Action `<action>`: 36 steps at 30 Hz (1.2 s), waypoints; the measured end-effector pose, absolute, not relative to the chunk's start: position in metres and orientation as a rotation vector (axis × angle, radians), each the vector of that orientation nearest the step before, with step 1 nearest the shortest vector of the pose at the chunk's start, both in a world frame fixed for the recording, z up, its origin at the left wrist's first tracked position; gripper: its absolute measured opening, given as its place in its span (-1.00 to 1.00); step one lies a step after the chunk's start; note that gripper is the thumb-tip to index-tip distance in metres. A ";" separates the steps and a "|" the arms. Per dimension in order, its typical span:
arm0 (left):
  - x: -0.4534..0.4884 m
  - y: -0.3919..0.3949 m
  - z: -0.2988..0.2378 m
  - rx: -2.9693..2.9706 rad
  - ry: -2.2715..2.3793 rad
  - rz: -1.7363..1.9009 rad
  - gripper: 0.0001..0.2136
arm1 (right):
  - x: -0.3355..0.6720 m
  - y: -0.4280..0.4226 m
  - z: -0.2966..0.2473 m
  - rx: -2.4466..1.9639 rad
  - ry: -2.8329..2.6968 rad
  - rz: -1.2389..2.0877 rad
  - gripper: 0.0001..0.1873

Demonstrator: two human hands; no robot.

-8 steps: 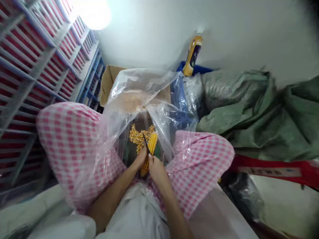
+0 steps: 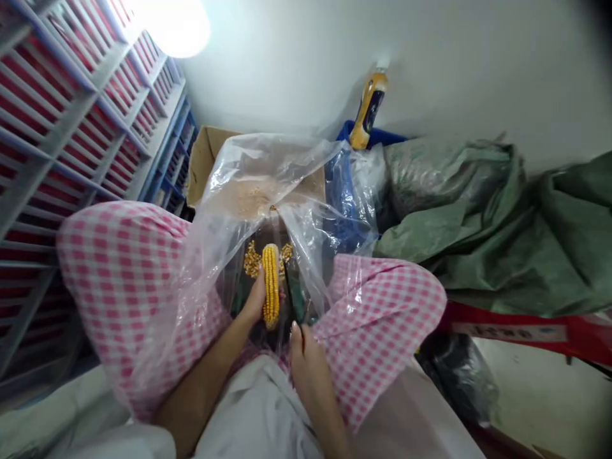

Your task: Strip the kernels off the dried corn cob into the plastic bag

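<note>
My left hand (image 2: 255, 298) grips a yellow corn cob (image 2: 270, 284) and holds it upright over an open clear plastic bag (image 2: 248, 191). Loose yellow kernels (image 2: 250, 259) lie in the bag just behind the cob. My right hand (image 2: 303, 351) sits just right of the cob and is closed on a thin dark tool (image 2: 289, 298) whose blade runs up beside the cob. Both hands are between my knees, which are covered in pink checked cloth (image 2: 119, 274).
A cardboard box (image 2: 203, 159) stands behind the bag. An orange bottle (image 2: 367, 108) leans against the white wall above a blue crate (image 2: 377, 135). Green sacking (image 2: 482, 217) piles up on the right. Shelves of red and white boxes (image 2: 62, 121) fill the left.
The cob has turned upright and moved a little left and up in my left hand. My right hand has drawn back down, away from the cob, with the dark tool.
</note>
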State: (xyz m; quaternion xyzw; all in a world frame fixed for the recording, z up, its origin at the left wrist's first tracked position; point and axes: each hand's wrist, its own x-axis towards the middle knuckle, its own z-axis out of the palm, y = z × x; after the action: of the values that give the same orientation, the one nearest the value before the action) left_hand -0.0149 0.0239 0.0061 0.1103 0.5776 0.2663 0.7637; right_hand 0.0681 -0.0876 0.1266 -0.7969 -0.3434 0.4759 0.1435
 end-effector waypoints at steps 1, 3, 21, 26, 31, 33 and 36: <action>-0.015 0.026 0.008 0.216 1.252 0.597 -0.39 | 0.068 -0.097 0.127 -2.306 -0.990 1.410 -0.57; -0.014 0.031 0.012 0.168 1.253 0.644 -0.41 | 0.066 -0.116 0.126 -2.331 -0.968 1.487 -0.58; -0.013 0.026 0.013 0.250 1.287 0.637 -0.39 | 0.053 -0.120 0.115 -2.511 -1.258 1.416 -0.60; -0.014 0.022 0.001 0.506 1.393 0.711 -0.46 | 0.047 -0.109 0.102 -2.526 -1.264 1.414 -0.58; -0.014 0.021 -0.003 0.548 1.417 0.670 -0.47 | 0.045 -0.104 0.091 -2.527 -1.222 1.445 -0.57; -0.014 0.021 -0.002 0.556 1.428 0.661 -0.48 | 0.044 -0.102 0.087 -2.508 -1.189 1.489 -0.55; -0.015 0.020 -0.003 0.583 1.433 0.654 -0.50 | 0.043 -0.095 0.086 -2.512 -1.185 1.481 -0.53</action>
State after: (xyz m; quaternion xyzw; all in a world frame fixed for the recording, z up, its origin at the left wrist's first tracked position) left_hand -0.0152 0.0205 -0.0030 0.2585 0.6350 0.2900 0.6677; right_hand 0.0431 -0.0952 0.0862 -0.7981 -0.3764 0.4705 -0.0031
